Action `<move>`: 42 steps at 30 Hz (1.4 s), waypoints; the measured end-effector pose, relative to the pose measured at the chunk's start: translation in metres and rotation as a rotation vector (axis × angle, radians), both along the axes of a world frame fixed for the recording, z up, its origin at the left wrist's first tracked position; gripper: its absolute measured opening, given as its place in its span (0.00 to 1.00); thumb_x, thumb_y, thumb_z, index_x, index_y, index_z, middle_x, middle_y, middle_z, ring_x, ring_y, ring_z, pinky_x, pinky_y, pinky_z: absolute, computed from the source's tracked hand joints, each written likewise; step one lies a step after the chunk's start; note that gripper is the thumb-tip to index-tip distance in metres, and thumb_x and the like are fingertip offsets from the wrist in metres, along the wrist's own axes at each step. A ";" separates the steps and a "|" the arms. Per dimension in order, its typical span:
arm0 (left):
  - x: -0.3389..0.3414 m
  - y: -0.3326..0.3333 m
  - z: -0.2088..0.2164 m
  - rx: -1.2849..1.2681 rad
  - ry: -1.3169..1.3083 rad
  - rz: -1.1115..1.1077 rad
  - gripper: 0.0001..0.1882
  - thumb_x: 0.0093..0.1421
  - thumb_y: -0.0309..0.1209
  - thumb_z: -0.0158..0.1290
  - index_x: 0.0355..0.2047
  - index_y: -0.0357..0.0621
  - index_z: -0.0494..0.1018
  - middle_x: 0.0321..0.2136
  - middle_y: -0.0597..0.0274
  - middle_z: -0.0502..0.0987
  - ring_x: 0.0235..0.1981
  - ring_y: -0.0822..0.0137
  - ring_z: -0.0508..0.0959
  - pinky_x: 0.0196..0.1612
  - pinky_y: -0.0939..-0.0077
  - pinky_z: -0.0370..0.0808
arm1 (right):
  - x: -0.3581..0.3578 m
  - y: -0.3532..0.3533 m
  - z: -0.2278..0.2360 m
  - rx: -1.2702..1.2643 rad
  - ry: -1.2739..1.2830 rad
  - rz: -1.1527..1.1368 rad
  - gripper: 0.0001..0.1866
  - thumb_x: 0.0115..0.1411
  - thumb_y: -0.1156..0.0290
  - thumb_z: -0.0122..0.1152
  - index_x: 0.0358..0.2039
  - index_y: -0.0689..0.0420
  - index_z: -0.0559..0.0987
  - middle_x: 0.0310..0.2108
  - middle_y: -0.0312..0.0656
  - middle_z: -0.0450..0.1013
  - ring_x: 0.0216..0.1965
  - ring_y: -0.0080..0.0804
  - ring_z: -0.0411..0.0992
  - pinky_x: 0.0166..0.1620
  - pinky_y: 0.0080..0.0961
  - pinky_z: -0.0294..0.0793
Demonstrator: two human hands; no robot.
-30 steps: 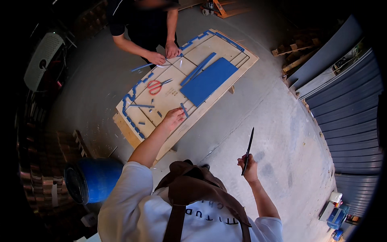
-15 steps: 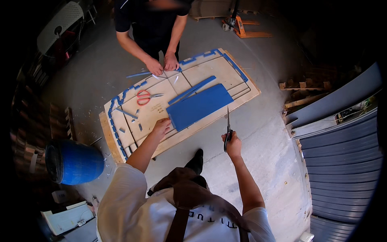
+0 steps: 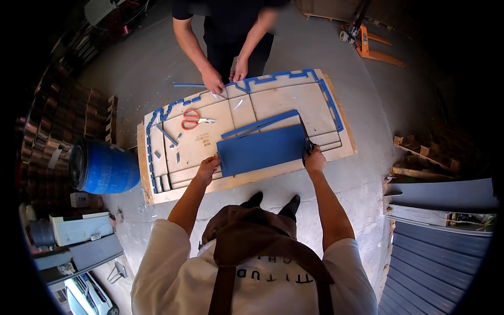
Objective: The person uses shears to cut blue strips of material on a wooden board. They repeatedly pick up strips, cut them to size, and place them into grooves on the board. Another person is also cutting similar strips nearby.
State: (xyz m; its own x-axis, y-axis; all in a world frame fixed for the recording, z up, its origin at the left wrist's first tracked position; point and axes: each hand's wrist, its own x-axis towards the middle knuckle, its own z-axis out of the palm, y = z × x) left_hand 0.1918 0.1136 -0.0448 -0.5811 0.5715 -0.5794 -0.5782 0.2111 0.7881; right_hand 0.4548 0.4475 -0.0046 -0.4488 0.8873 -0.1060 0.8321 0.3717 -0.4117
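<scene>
A blue rectangular sheet (image 3: 262,151) lies on the near half of a light wooden board (image 3: 283,101). My left hand (image 3: 209,167) is closed on the sheet's left edge. In my right hand (image 3: 315,159) is a pair of dark-handled scissors (image 3: 307,143), the blades along the sheet's right edge and pointing away from me. Whether the blades touch the sheet, I cannot tell. Narrow blue strips (image 3: 260,124) lie just beyond the sheet. Further left rest red-handled scissors (image 3: 192,119) and several small blue scraps (image 3: 157,154).
Across the board, a co-worker's hands (image 3: 215,83) work at its far edge, where blue strip edging (image 3: 262,80) follows dark grooves. A blue barrel (image 3: 111,167) lies on the left. An orange pallet jack (image 3: 367,46) stands at the far right, with pallet wood (image 3: 422,152) nearer.
My right hand has brought the scissors forward from off the board's near edge to the sheet's right edge. My left hand stays at the sheet's left edge. The view has shifted.
</scene>
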 end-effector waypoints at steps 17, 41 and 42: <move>0.035 0.116 0.096 0.073 0.325 0.412 0.11 0.58 0.29 0.56 0.40 0.37 0.73 0.32 0.66 0.75 0.33 0.76 0.72 0.39 0.83 0.69 | 0.017 0.135 0.066 -0.782 0.807 0.036 0.13 0.53 0.71 0.67 0.29 0.53 0.68 0.24 0.31 0.67 0.24 0.19 0.65 0.26 0.19 0.67; 0.105 0.211 0.195 0.649 -0.022 0.543 0.06 0.61 0.31 0.53 0.39 0.50 0.71 0.34 0.65 0.77 0.39 0.69 0.75 0.49 0.66 0.69 | -0.004 0.181 0.050 -0.692 0.438 0.610 0.11 0.57 0.66 0.64 0.31 0.58 0.71 0.20 0.30 0.66 0.19 0.15 0.63 0.23 0.15 0.64; 0.113 0.212 0.197 0.690 -0.020 0.552 0.05 0.62 0.30 0.52 0.39 0.50 0.71 0.34 0.65 0.77 0.39 0.69 0.75 0.49 0.65 0.69 | -0.008 0.178 0.047 -0.696 0.398 0.649 0.13 0.57 0.65 0.65 0.31 0.59 0.71 0.20 0.30 0.66 0.21 0.16 0.62 0.25 0.15 0.63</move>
